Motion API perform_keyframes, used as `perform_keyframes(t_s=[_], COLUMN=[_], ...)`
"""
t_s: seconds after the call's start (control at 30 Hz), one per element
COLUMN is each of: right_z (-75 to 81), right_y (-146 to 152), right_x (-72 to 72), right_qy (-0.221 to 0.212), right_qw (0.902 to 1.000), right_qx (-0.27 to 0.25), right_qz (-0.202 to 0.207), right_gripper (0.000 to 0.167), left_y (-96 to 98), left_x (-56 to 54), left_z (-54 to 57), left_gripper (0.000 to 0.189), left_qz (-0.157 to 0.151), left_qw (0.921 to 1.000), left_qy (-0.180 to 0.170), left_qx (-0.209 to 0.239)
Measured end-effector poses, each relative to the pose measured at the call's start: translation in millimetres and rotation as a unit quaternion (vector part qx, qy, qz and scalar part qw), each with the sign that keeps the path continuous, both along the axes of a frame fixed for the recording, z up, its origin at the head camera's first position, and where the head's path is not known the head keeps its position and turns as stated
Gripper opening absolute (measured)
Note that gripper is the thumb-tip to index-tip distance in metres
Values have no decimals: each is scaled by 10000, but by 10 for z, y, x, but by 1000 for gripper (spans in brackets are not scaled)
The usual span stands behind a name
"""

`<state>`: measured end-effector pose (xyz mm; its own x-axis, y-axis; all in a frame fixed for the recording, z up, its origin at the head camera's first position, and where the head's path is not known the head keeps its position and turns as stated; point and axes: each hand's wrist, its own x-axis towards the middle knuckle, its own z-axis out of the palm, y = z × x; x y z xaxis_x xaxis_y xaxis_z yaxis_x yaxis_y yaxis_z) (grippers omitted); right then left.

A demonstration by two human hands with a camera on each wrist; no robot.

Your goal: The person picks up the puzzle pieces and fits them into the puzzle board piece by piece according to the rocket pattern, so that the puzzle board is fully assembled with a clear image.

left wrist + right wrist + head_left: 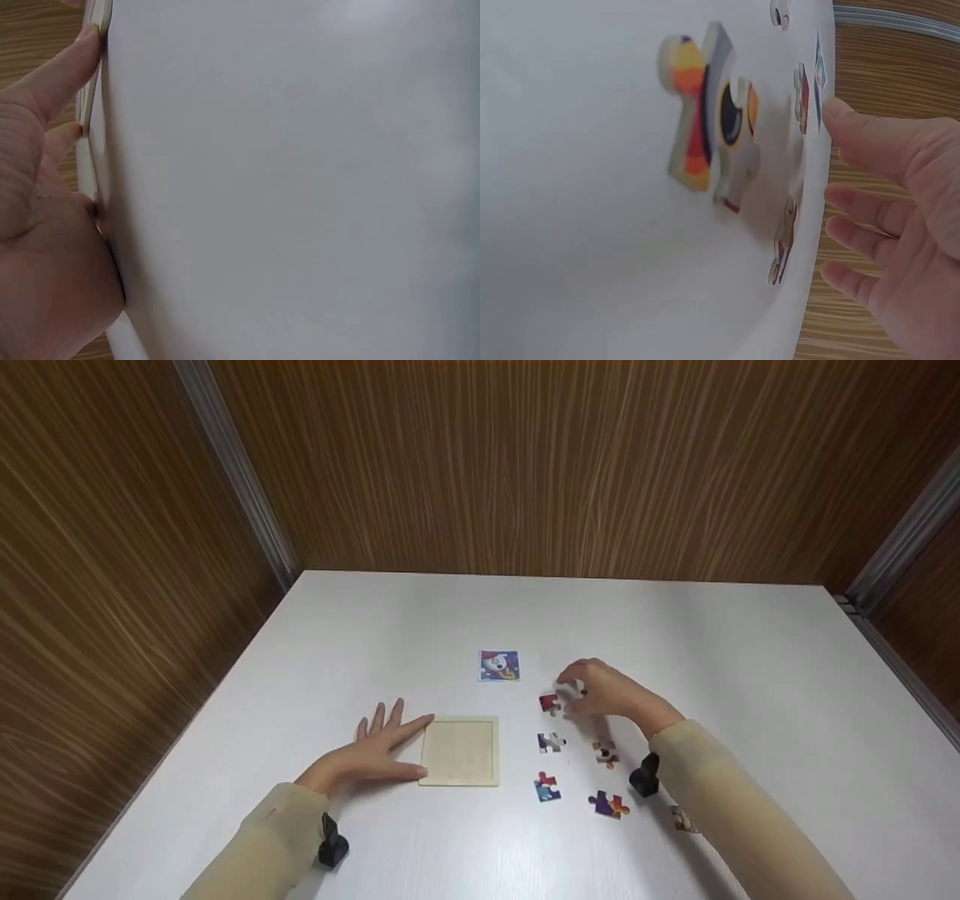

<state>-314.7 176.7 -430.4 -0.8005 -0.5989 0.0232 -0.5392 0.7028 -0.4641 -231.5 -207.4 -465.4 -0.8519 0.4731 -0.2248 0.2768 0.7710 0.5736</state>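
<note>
Touching square wooden tray (460, 751), left edge: left hand (373, 754), fingers spread. Right hand (609, 690) parted, ungripping, near red jigsaw piece (549, 703). Knobbed pieces (548, 789) right of tray, smooth white table (435, 847).

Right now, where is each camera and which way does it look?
Head: on the person's head, facing forward and down at the white table, wooden puzzle tray and jigsaw pieces; left hand and right hand show, with sleeves.
Left wrist: on that wrist, looking along the table; the left hand shows at left.
Right wrist: on that wrist, facing an eye-printed jigsaw piece; the right hand shows at right.
Head and right wrist both show the right hand.
</note>
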Motion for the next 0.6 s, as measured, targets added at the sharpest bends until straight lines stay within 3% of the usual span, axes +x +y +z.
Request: perform_keyframes(t_s=[0.27,0.6], right_z=[-78,-123], right_y=[-82,-119], right_x=[-56,-87], right_qy=[-255,-221], right_qw=[9987,9990], right_qx=[267,214], right_qz=[-345,-335], right_gripper=[42,22], left_y=[21,16], left_x=[-14,-4], left_z=[8,1], left_gripper=[85,85], left_qz=[6,40], left_qw=[10000,10000], left_qy=[42,10], left_qx=[-44,-84])
